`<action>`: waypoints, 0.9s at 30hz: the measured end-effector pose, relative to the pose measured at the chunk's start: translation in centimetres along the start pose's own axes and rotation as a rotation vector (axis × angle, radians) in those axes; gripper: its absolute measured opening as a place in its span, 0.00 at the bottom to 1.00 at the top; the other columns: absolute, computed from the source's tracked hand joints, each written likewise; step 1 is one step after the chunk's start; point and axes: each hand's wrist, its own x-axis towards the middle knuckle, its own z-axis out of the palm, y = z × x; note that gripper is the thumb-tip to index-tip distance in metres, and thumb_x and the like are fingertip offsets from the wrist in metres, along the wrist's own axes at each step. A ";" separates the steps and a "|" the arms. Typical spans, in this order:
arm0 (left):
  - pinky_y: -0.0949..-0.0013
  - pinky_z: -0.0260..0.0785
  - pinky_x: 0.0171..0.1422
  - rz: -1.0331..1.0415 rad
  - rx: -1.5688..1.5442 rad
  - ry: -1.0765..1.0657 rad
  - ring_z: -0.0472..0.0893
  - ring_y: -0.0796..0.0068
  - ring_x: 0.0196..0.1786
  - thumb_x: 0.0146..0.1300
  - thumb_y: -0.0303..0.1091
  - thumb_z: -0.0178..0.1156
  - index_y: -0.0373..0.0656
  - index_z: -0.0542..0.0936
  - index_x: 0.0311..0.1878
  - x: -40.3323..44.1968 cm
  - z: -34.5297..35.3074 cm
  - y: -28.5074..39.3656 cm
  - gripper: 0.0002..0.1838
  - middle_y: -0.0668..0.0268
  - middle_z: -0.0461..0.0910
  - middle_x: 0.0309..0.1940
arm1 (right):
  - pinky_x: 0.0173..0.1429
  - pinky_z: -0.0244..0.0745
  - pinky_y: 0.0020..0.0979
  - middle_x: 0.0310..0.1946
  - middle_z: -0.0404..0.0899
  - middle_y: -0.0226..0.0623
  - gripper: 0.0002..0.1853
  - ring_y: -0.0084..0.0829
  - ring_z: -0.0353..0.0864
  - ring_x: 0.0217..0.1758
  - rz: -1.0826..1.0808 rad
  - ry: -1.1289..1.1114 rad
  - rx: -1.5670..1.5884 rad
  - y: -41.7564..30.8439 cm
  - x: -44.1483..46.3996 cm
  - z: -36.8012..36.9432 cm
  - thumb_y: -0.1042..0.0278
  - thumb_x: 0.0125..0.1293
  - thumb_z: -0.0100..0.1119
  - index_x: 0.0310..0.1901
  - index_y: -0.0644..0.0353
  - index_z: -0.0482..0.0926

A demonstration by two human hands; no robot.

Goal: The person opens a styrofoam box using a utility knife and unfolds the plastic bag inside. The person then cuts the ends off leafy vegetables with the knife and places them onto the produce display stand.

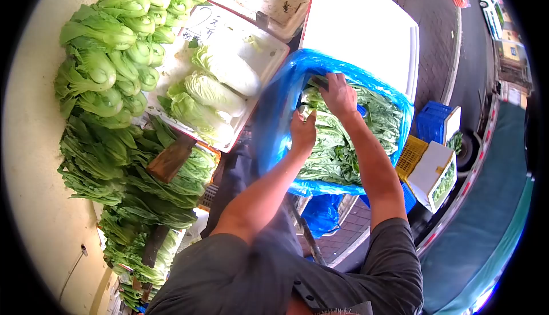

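Note:
A foam box lined with a blue plastic bag is packed with long leafy greens. Over its left part reaches my left hand, thumb and forefinger apart beside the pale stalk ends. My right hand is farther into the box, its fingers bent down near the far rim. By those fingertips is a small dark piece whose kind I cannot make out; the hand seems closed on it. A small blue item shows next to my right wrist among the leaves.
Left of the box, a white foam tray holds Chinese cabbages. Bok choy and darker greens are stacked along the wall. A white foam lid or box lies beyond. Crates and a truck stand right.

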 end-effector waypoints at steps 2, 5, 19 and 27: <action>0.61 0.71 0.46 0.020 0.036 0.029 0.77 0.64 0.41 0.64 0.38 0.66 0.31 0.72 0.50 0.4 0.4 0.0 0.22 0.54 0.78 0.41 | 0.41 0.79 0.50 0.48 0.76 0.44 0.23 0.52 0.83 0.38 0.005 0.071 0.052 0.7 -0.2 0.5 0.54 0.61 0.67 0.54 0.52 0.73; 0.58 0.70 0.50 0.095 0.136 0.116 0.79 0.59 0.42 0.63 0.41 0.67 0.31 0.73 0.48 1.0 1.1 -1.1 0.22 0.52 0.79 0.39 | 0.42 0.78 0.49 0.47 0.77 0.42 0.20 0.50 0.82 0.42 0.051 0.122 0.092 1.4 -0.3 0.3 0.52 0.62 0.66 0.51 0.53 0.76; 0.56 0.69 0.60 0.181 0.219 0.056 0.80 0.43 0.56 0.65 0.48 0.63 0.29 0.70 0.65 2.8 1.5 1.2 0.35 0.40 0.80 0.53 | 0.42 0.76 0.47 0.41 0.79 0.42 0.16 0.50 0.81 0.42 0.020 0.063 0.147 3.6 -1.0 1.3 0.53 0.65 0.64 0.44 0.55 0.76; 0.61 0.71 0.45 0.147 0.248 -0.010 0.80 0.62 0.37 0.60 0.43 0.69 0.36 0.66 0.61 -1.8 1.9 3.0 0.32 0.58 0.79 0.29 | 0.43 0.75 0.45 0.37 0.79 0.45 0.16 0.50 0.80 0.40 -0.038 -0.078 0.238 5.1 0.0 -2.6 0.54 0.65 0.64 0.41 0.60 0.77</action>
